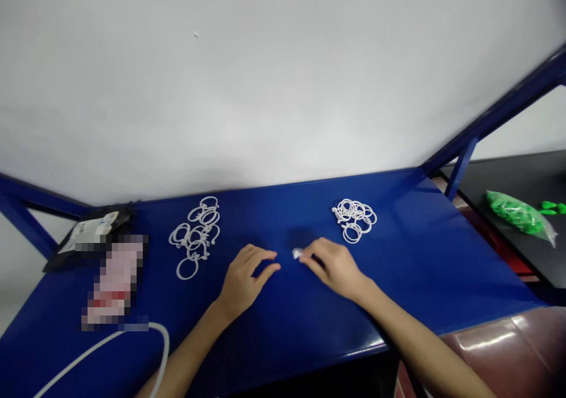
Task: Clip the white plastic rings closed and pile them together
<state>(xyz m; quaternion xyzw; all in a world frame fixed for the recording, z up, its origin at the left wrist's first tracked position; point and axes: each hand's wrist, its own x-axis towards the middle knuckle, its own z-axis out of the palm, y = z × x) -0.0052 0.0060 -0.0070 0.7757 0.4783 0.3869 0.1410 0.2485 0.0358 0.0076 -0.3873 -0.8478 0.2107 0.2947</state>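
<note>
- A blue table [274, 209] runs across the scene against a pale wall [283, 79].
- At far left lies a black plastic parcel [121, 218], seemingly set aside to leave the middle to the hands.
- Two groups of slim white rings lie on the table: a looser spread [197, 237] at left and a tighter cluster [352, 211] at far right — one beyond each hand, probably for easy reach.
- The left hand [242, 277], near the middle, holds nothing; its thumb and fingers curve towards the right, parted by a narrow gap, forearm slanting in from the near edge.
- The right hand [333, 265] mirrors it, wrist low, thumb and forefinger pinched.
- A small white piece [297, 253], blurred — its shape unclear — sits at those right fingertips, apparently gripped by one end so the rest points leftward.
</note>
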